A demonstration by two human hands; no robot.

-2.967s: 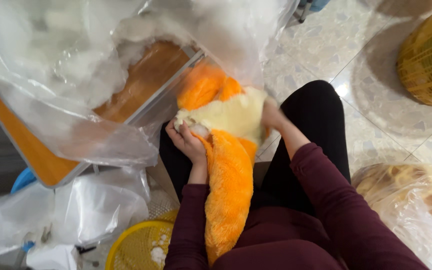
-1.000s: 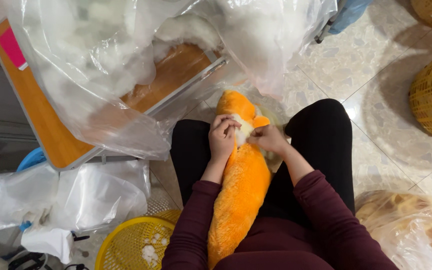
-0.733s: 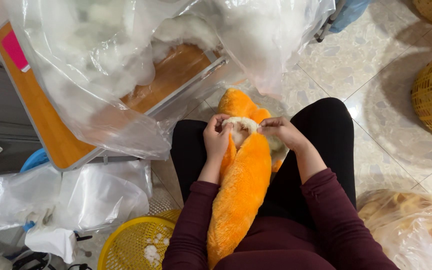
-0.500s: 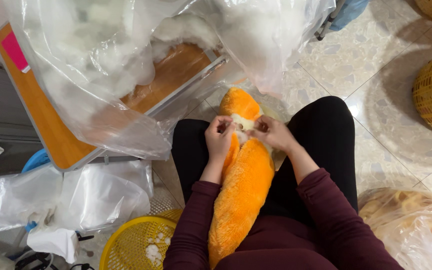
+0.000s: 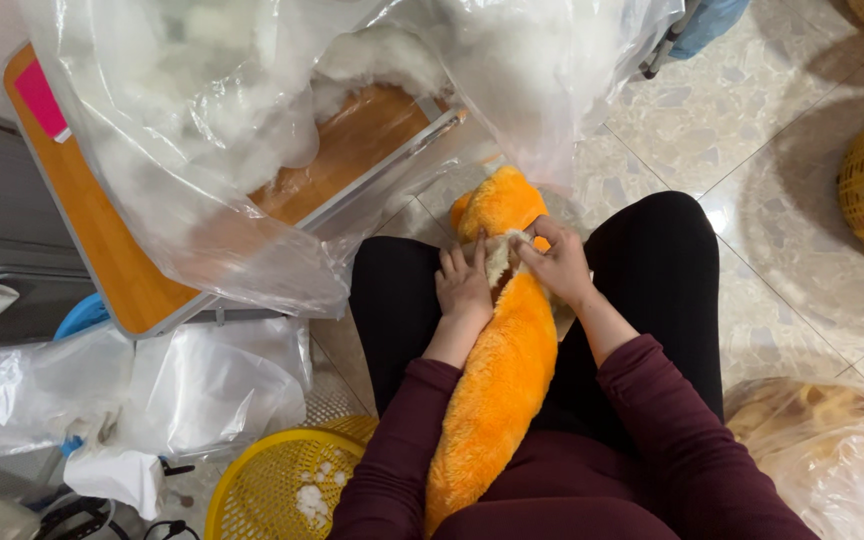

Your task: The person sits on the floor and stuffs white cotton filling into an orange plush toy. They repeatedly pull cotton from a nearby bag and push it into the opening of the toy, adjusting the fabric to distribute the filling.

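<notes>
Single head-worn view, steeply downward, close over the lap.

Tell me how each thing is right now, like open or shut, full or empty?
Orange plush toy: lying along the lap, seam open near the top with white stuffing showing.
Left hand: resting on the toy, fingers at the opening.
Right hand: pinching the opening's edge.
Big clear bag: open, holding white stuffing.
Yellow basket: nearly empty, a few white tufts inside.
Wooden board: tilted under the bag.

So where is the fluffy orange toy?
In the head view, the orange plush toy lies lengthwise on the person's lap, between the left hand and right hand.
</notes>
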